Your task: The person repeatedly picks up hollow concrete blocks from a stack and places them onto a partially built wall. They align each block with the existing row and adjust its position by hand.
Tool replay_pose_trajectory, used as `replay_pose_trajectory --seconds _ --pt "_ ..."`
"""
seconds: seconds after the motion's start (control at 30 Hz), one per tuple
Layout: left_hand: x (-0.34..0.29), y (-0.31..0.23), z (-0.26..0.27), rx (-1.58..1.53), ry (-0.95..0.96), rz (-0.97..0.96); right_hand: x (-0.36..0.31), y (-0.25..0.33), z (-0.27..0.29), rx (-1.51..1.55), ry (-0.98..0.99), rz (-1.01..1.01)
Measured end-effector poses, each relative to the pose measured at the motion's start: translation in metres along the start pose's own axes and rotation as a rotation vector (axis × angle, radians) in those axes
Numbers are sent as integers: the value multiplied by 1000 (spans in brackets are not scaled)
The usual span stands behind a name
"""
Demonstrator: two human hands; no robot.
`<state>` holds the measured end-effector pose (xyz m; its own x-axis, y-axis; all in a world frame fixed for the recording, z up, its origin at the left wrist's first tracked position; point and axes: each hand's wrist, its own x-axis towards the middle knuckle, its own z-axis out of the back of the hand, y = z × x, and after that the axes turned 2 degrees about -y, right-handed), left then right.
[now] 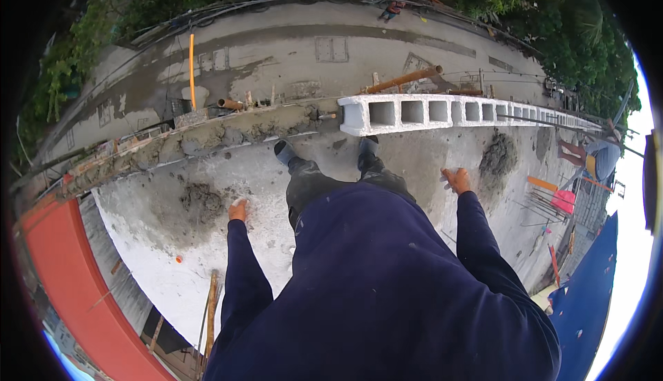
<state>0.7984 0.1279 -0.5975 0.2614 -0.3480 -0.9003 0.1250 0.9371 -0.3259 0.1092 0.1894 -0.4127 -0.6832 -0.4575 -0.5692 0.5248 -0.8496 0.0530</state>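
Going by a clock around the middle of the view, the big gray floor (304,222) runs from 9 through to 3 o'clock under the person. Past it, at 12, is a gray road (276,56) that looks lower down. A long row of white hollow blocks (414,111) goes from 12 to nearly 3 o'clock. A rough strip of wet-looking cement (214,136) goes the other way, from 12 to about 9. A worker (602,158) bends down near 3 o'clock. One heap of cement (202,201) sits at 9, and another heap (498,154) sits near 3.

The left hand (238,210) is at 8 o'clock, just beside its heap, with its fingers curled in. The right hand (456,181) is at 3, between the blocks and the other heap, with bent fingers a bit apart. I cannot tell if either hand pinches anything.

Both boots (283,151) stand close to the strip and the first block. A boot could bump that end block and push it crooked. Wet cement underfoot could make a boot slide. Leaning too far over the row could tip the person toward the road.
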Motion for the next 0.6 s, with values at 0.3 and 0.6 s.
replay_pose_trajectory --seconds 0.3,0.6 --pt "40 -66 -10 138 200 36 -100 65 -2 -30 -130 -83" --pt "10 -171 -54 424 484 -145 -123 103 -6 103 -156 -13"
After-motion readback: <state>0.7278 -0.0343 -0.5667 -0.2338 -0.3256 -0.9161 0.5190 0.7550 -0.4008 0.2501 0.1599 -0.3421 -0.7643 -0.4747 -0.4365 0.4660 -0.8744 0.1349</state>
